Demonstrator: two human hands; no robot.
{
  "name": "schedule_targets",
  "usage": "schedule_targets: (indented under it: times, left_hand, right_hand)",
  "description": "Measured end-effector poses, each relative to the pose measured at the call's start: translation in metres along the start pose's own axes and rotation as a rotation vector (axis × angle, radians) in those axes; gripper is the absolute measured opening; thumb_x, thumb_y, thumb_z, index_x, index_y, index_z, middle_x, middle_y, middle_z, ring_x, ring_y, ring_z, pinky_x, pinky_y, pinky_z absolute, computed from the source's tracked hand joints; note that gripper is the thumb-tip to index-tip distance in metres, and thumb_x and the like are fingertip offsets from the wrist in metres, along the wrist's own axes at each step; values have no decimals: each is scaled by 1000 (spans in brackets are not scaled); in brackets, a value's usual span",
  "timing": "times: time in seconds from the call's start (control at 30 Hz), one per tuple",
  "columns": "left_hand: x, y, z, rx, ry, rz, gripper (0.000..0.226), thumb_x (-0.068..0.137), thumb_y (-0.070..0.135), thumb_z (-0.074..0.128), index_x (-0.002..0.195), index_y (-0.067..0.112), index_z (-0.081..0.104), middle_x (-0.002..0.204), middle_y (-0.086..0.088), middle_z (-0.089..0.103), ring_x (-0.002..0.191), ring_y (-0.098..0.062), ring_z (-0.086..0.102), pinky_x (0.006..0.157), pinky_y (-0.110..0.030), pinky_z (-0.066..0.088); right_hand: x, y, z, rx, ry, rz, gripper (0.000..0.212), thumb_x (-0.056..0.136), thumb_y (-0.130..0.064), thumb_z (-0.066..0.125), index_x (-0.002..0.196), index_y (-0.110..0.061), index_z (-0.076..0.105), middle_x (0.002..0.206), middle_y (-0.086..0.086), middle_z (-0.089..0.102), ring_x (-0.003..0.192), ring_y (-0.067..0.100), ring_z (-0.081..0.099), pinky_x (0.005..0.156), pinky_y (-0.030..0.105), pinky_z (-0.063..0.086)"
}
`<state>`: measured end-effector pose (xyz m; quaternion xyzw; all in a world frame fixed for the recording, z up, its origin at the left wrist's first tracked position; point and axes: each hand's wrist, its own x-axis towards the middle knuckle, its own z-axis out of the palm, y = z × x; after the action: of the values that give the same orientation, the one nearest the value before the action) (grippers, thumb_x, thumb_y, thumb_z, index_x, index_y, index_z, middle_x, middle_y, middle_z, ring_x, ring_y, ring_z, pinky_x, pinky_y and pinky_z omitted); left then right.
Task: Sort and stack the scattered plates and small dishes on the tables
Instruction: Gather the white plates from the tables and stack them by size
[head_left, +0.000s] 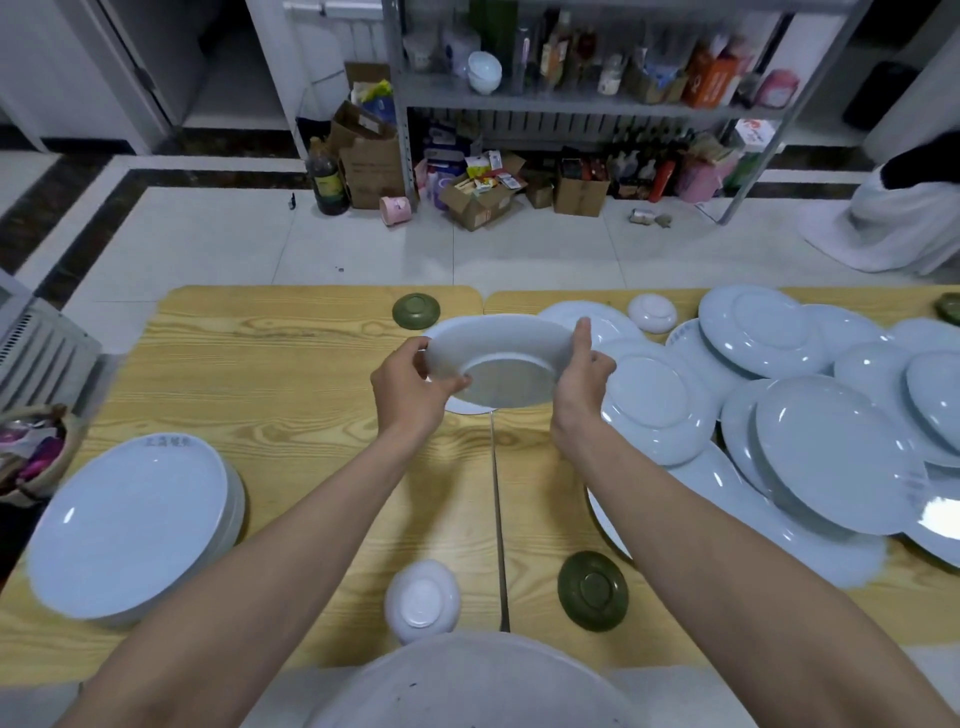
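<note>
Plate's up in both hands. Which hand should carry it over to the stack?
Left, probably. The left hand grips the held plate on the rim nearest the stack, which sits on the left table; the right hand would have to cross over.

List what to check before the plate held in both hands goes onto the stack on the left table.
1. Grip: left hand and right hand hold the pale round ceramic plate by opposite rims: ok.
2. Landing spot: the stack of pale plates on the left wooden table has a bare top: ok.
3. Path to the stack: bare wood, no dish between: ok.
4. Size match with the stack: cannot tell.
5. Heap of overlapping pale plates beside the right forearm: leaning on one another, not ok.
</note>
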<state>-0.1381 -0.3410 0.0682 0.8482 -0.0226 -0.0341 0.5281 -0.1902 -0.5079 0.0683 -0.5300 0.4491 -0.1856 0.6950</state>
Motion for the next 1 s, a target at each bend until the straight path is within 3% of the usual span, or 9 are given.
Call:
schedule_targets:
  times: [0.17, 0.27, 0.33, 0.43, 0.6, 0.7, 0.87, 0.93, 1.0]
  left_hand:
    - [-1, -6, -4, 39, 1, 87, 36, 65, 16, 91, 96, 14, 71, 92, 3, 68, 85, -15, 59, 79, -23, 48]
    - [-4, -13, -5, 49, -7, 140, 33, 69, 8, 88, 98, 11, 73, 103, 2, 70, 100, -20, 64, 86, -24, 48]
    - [-5, -17, -7, 60, -27, 163, 38, 71, 1, 85, 106, 6, 73, 116, -5, 70, 115, -20, 63, 94, -20, 45]
    - [-6, -24, -14, 118, -118, 215, 47, 72, -2, 83, 116, 4, 69, 128, -10, 65, 126, -18, 56, 102, -20, 39]
    - [-9, -51, -25, 273, -361, 283, 62, 74, 8, 82, 132, 14, 59, 144, -5, 50, 136, -19, 44, 110, -28, 34]
    - [-14, -67, -25, 81, -474, -59, 68, 85, 5, 68, 143, 32, 45, 137, 6, 51, 114, -7, 56, 85, -16, 48]
    - [-27, -93, -19, 70, -288, -256, 74, 88, -6, 63, 152, 11, 30, 113, -1, 56, 74, -10, 52, 60, -4, 43]
    - [-34, -99, -17, 94, -269, -273, 63, 85, -9, 65, 141, 14, 50, 105, 0, 56, 72, -13, 52, 71, -14, 46]
    - [-40, -103, -15, 112, -269, -275, 46, 80, -14, 64, 99, 28, 69, 87, 6, 62, 65, -12, 52, 77, -24, 46]
  right_hand:
    - [2, -3, -5, 177, -47, 114, 4, 93, -12, 41, 90, -15, 41, 80, -2, 36, 67, 13, 33, 66, 28, 31]
    - [5, -1, -17, 154, -88, 142, 31, 92, 7, 38, 74, -18, 44, 76, -2, 44, 64, 11, 43, 60, 21, 40]
    - [5, 0, -25, 107, -146, 148, 28, 89, 16, 41, 90, -2, 63, 90, 8, 60, 81, 19, 60, 77, 27, 51]
    - [9, 3, -39, 65, -175, 178, 37, 86, 22, 51, 117, 5, 62, 112, 18, 68, 102, 30, 67, 97, 41, 53]
    - [5, 27, -54, -4, -160, 190, 50, 84, 22, 54, 126, -4, 63, 101, 6, 72, 95, 24, 70, 78, 38, 60]
    - [-2, 53, -58, -9, -143, 207, 50, 84, 21, 56, 127, -4, 64, 95, 2, 73, 80, 17, 67, 52, 21, 52]
    - [-12, 91, -66, 4, -161, 292, 54, 87, 18, 56, 136, -3, 55, 92, -1, 70, 86, 16, 67, 70, 26, 59]
    - [-14, 100, -68, 6, -154, 300, 55, 87, 18, 57, 137, -3, 54, 95, -1, 71, 87, 15, 67, 66, 23, 59]
    - [-15, 107, -71, -14, -143, 308, 54, 87, 17, 58, 138, -3, 53, 105, 2, 70, 90, 15, 66, 71, 24, 58]
